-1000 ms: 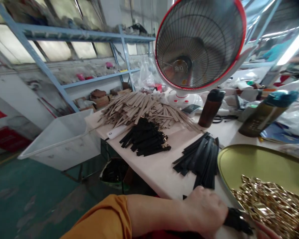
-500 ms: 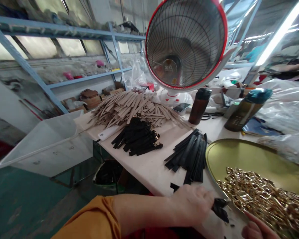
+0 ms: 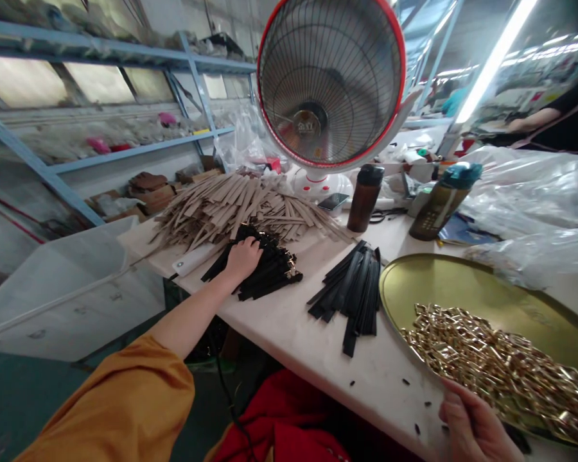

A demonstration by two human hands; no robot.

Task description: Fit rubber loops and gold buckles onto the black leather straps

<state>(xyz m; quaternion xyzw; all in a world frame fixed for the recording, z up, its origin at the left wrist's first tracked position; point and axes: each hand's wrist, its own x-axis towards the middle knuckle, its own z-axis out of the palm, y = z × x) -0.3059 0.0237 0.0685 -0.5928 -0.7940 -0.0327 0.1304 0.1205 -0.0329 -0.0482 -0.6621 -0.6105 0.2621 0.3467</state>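
Observation:
My left hand (image 3: 244, 258) lies on a pile of black straps (image 3: 264, 273) with gold buckles. Its fingers are curled over the straps, closed on one at the top, though the fingertips are partly hidden. At the near rim of a round gold-coloured tray (image 3: 426, 266), my right hand (image 3: 472, 417) has its thumb and forefinger drawn together. What lies between them cannot be made out. Many small gold buckles (image 3: 491, 366) are heaped in the tray. Between the pile and the tray, a fan of plain black strips (image 3: 354, 295) rests on the table.
Behind the strap pile lies a large heap of beige strips (image 3: 236, 208). A round fan-shaped heater (image 3: 332, 83), a phone (image 3: 333, 201), a brown bottle (image 3: 365, 199) and a green-topped bottle (image 3: 443, 202) stand farther back. A white bin (image 3: 77, 301) is at the left. Small black scraps dot the table.
My left hand has moved from beside the tray, where it held black material, to the buckled strap pile at the left. My right hand stays by the tray rim. The view has shifted slightly.

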